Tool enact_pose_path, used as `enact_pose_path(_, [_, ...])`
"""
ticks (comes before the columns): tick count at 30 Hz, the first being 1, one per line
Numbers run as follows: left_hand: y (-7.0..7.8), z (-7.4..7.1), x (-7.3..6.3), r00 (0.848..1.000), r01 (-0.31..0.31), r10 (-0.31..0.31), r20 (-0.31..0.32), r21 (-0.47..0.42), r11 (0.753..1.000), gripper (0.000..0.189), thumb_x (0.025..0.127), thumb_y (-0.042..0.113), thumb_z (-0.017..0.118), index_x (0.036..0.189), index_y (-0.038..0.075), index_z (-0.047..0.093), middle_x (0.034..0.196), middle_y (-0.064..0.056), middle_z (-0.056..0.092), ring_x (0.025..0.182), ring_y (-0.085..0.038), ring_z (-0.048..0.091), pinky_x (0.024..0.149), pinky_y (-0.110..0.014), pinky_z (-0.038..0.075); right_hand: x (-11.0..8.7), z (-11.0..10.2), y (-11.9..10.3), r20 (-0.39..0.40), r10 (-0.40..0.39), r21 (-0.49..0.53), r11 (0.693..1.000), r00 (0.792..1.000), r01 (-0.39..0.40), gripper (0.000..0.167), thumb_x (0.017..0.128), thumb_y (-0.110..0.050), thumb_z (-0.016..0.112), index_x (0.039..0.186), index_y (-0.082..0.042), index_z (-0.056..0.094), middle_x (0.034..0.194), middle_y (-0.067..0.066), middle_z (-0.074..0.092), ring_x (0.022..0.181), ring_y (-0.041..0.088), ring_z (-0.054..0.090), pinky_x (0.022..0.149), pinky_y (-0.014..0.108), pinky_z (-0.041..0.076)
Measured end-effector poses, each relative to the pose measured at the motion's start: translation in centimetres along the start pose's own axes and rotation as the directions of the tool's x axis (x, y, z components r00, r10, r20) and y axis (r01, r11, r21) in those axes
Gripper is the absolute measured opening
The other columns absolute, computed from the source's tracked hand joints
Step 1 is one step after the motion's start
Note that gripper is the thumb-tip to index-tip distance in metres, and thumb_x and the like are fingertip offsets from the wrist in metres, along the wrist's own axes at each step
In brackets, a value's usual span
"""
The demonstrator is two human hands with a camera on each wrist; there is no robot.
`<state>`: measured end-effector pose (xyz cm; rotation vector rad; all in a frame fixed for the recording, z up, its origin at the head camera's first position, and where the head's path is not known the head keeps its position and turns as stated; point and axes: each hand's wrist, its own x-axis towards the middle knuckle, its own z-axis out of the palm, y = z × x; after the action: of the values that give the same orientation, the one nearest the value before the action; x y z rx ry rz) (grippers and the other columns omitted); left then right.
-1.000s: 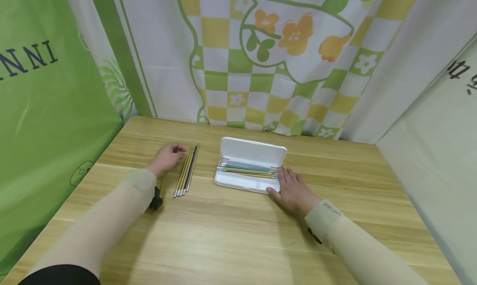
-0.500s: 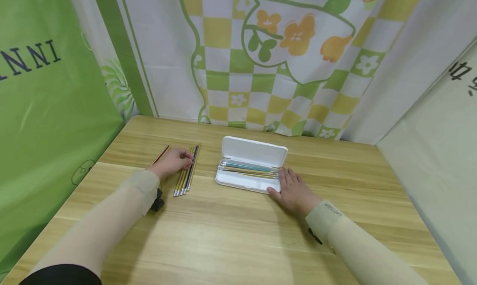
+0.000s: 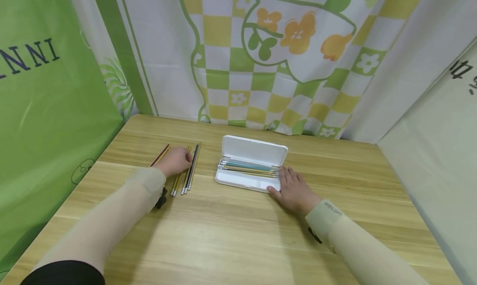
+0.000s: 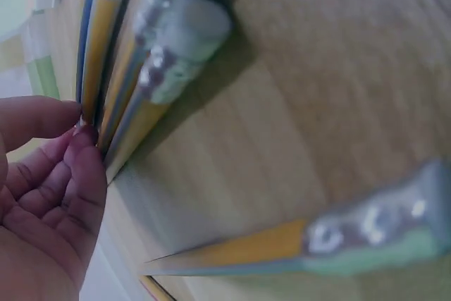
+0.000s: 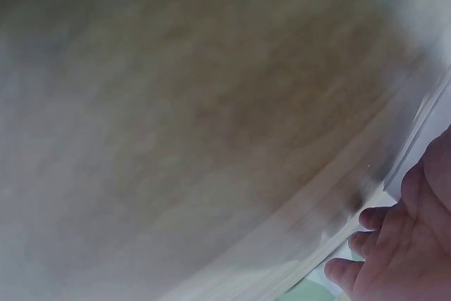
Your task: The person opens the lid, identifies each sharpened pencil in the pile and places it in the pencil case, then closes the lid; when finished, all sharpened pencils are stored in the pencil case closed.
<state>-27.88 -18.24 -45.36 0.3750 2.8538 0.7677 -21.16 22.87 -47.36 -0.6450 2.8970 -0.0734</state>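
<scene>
My left hand is over a row of pencils left of the white pencil case. In the left wrist view its thumb and forefinger pinch a yellow pencil within the row, whose silver ferrules and eraser ends point toward the wrist camera. The row stands in two bunches, with a dark blue pencil in the right one. My right hand lies with fairly straight fingers against the right end of the open case, thumb at its front corner. Inside the case lie several teal and yellow pencils.
A red pencil and a yellow one lie apart, partly hidden behind my left wrist. All this rests on a wooden table. A patterned curtain hangs at the far edge, with a green cloth on the left.
My left hand has moved right, onto the row of pencils, and the row has parted into two bunches. The red pencil has come into view behind it. My right hand stays at the case.
</scene>
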Motion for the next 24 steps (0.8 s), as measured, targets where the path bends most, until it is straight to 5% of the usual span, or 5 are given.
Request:
enact_pose_path(6, [0.9, -0.1, 0.0, 0.999, 0.045, -0.046, 0.025, 0.057, 0.997, 0.015, 0.086, 0.002, 0.065, 0.072, 0.007, 0.059, 0.069, -0.005, 0.057, 0.063, -0.02, 0.052, 0.06, -0.033, 0.046, -0.1, -0.3, -0.2, 0.019, 0.012, -0.009, 1.0, 1.0, -0.012, 0.091, 0.109, -0.059, 0.027, 0.156, 0.017, 0.013, 0.162, 0.037, 0.019, 0.15, 0.052, 0.018, 0.121, 0.062, 0.015])
enact_pose_path(15, [1.8, -0.3, -0.2, 0.993, 0.107, -0.111, 0.034, 0.097, 0.99, 0.008, 0.087, 0.002, 0.064, 0.08, 0.003, 0.06, 0.078, -0.009, 0.061, 0.068, -0.022, 0.056, 0.063, -0.036, 0.05, -0.6, -1.3, -1.0, 0.038, 0.007, 0.035, 0.999, 0.999, -0.008, 0.089, 0.109, -0.057, 0.029, 0.154, 0.019, 0.015, 0.161, 0.039, 0.017, 0.149, 0.054, 0.016, 0.121, 0.063, 0.014])
enact_pose_path(19, [1.6, -0.3, -0.3, 0.993, 0.112, -0.113, 0.027, 0.026, 0.993, 0.005, 0.09, 0.005, 0.064, 0.09, 0.0, 0.062, 0.085, -0.011, 0.063, 0.072, -0.023, 0.057, 0.065, -0.036, 0.051, -0.6, -1.3, -1.1, 0.044, 0.014, 0.025, 1.0, 0.999, -0.016, 0.087, 0.11, -0.054, 0.03, 0.155, 0.019, 0.014, 0.161, 0.038, 0.018, 0.15, 0.053, 0.017, 0.121, 0.063, 0.014])
enact_pose_path(24, [1.8, -0.4, -0.2, 0.996, 0.086, -0.086, 0.003, -0.081, 0.993, 0.028, 0.096, 0.011, 0.062, 0.117, -0.006, 0.065, 0.1, -0.016, 0.068, 0.078, -0.024, 0.062, 0.068, -0.035, 0.054, -0.4, -1.1, -0.8, 0.04, 0.016, 0.022, 1.0, 0.999, -0.017, 0.091, 0.109, -0.058, 0.028, 0.155, 0.019, 0.013, 0.161, 0.039, 0.018, 0.15, 0.053, 0.016, 0.121, 0.063, 0.015])
